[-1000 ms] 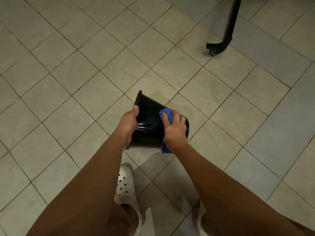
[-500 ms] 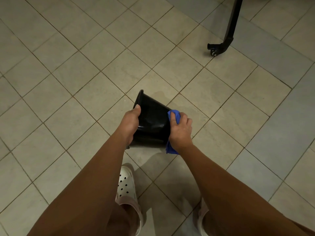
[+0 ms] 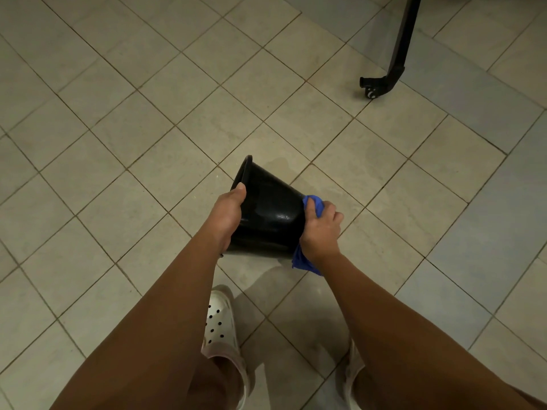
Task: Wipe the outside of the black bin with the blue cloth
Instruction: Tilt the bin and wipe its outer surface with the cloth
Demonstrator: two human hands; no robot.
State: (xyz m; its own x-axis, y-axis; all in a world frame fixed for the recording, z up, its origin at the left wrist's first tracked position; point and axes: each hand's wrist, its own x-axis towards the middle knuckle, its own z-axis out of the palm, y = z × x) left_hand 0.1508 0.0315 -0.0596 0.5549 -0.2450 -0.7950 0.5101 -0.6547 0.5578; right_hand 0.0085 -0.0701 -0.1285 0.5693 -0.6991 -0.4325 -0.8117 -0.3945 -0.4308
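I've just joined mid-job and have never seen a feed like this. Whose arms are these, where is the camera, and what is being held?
There is no machine here: these are a person's two bare arms. Every picture comes from one wide-angle camera worn on the person's head, looking down at the hands.

The left hand grips the black bin near its rim and holds it tipped on its side. The right hand holds a blue cloth against the bin's base end.

Below is a tiled floor. A white shoe shows between the arms, and a black wheeled leg stands at the upper right.
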